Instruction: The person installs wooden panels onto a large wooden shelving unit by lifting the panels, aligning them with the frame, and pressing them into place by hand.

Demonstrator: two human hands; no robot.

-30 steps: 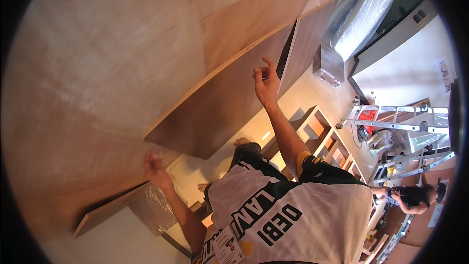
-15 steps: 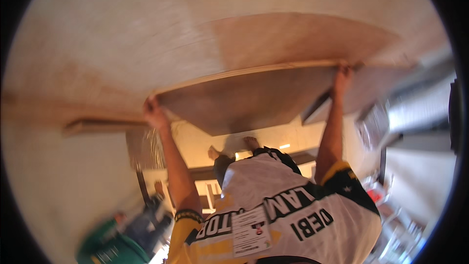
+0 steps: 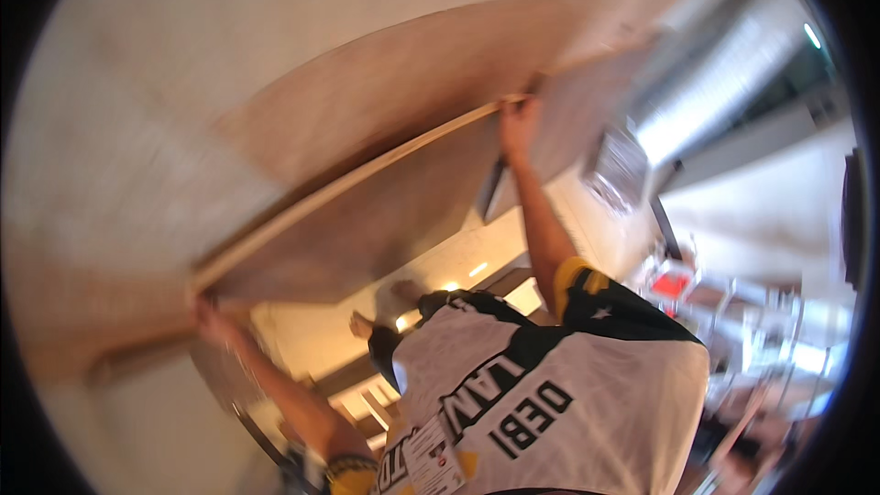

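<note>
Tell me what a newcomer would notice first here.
First, the large brown panel slanting across the middle, left hand at its lower-left corner, right hand at its upper-right end. Then the white-and-green jersey below, and a bright silvery shape, blurred, at upper right.

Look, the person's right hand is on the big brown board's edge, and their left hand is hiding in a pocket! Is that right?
Not quite: the left hand isn't in a pocket. The head view shows it at the left end of the big brown board, though a bit blurred. The right hand is on the board's edge, as you said.
</note>
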